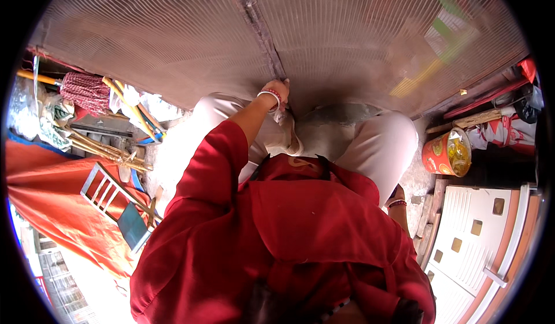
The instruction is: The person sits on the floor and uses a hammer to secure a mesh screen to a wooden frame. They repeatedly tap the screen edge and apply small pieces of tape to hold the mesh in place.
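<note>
A large ribbed, translucent panel point(173, 40) fills the space in front of me, with a dark vertical strip point(254, 17) running down it. At the strip's lower end is my left hand point(278, 88), its fingers curled closed; what lies inside them is hidden. A red and white bracelet circles that wrist. Low beside my right knee is my right hand point(398, 194), in shadow and mostly covered by my leg and sleeve. Its fingers do not show clearly. Both pale trouser knees point(384, 144) are bent apart, close to the panel.
At left are a red mop head point(85, 91), bundled sticks point(110, 150), an orange tarp point(52, 176) and a small slatted chair point(113, 199). To the right stand a red bucket point(436, 155) holding something yellow, wooden boards point(426, 223) and a white louvred case point(462, 225).
</note>
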Tool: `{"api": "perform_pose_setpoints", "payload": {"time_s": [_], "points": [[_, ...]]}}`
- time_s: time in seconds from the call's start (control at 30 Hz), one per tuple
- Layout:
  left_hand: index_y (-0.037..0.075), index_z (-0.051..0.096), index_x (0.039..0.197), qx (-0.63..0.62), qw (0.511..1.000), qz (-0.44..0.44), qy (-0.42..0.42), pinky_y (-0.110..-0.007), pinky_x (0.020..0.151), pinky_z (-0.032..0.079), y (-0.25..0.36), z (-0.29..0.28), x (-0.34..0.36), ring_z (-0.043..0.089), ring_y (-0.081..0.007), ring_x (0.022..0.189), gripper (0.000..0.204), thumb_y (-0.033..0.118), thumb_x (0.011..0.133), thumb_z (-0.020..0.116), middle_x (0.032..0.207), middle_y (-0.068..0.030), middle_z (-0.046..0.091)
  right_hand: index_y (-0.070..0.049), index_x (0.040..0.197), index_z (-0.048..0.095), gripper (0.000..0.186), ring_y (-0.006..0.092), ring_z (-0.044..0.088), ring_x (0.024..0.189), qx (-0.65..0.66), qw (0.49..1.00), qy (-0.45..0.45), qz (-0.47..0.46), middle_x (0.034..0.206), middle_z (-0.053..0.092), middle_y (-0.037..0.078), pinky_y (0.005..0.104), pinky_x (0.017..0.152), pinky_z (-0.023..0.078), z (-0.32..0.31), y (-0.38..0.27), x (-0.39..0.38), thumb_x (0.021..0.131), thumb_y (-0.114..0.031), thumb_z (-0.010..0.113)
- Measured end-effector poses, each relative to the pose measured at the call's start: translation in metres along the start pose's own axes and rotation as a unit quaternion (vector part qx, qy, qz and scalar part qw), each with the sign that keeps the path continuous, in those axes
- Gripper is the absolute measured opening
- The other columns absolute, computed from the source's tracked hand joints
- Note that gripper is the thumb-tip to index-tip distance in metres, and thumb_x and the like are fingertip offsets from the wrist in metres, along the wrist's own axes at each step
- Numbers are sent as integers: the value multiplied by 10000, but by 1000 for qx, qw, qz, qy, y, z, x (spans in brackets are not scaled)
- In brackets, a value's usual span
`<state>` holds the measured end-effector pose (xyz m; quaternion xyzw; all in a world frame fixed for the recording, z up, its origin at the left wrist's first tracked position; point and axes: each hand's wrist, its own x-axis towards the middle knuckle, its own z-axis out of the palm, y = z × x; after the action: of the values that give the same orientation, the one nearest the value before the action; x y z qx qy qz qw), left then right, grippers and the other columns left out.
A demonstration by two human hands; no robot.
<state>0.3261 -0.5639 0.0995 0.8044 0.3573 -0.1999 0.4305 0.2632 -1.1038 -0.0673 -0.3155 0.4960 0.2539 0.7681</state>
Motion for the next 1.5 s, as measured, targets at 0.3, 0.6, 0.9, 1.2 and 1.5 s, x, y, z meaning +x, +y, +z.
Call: {"api": "perform_pose_setpoints", "payload": {"time_s": [0.3,0.6,0.9,1.2,1.5], "points": [[-15,685,785,200,967,136,82,-347,751,534,-13,-21,-24,682,-242,623,558,412,959,371,574,-107,650,-184,751,577,58,108,539,481,-201,978,-51,24,583,559,-36,232,405,408,94,-53,-27,807,-172,583],[-23,665,976,79,983,158,57,-297,576,541,-31,-103,-50,662,-169,587,337,297,880,614,693,-123,668,-117,887,629,195,143,577,522,-473,879,28,-59,722,634,20,320,438,478,192,-144,-42,885,-299,561],[-7,638,899,-123,981,139,51,-248,572,511,-97,-117,-56,652,-117,624,275,266,904,607,716,-76,662,-78,771,572,128,167,549,511,-835,549,18,39,636,578,71,333,442,429,343,-107,-105,759,-177,653],[29,630,889,-19,968,236,80,-267,566,494,-97,-119,-35,643,-115,607,217,241,919,590,693,-52,644,-116,712,541,182,147,493,475,-832,537,-122,65,563,528,30,291,427,400,363,24,-64,788,-260,622],[46,633,876,292,868,396,72,-472,732,509,-81,-61,-106,641,-360,823,317,359,863,584,810,-173,660,-119,701,528,193,152,533,483,-745,651,-89,116,575,554,26,301,441,430,326,147,3,787,-250,640]]}}
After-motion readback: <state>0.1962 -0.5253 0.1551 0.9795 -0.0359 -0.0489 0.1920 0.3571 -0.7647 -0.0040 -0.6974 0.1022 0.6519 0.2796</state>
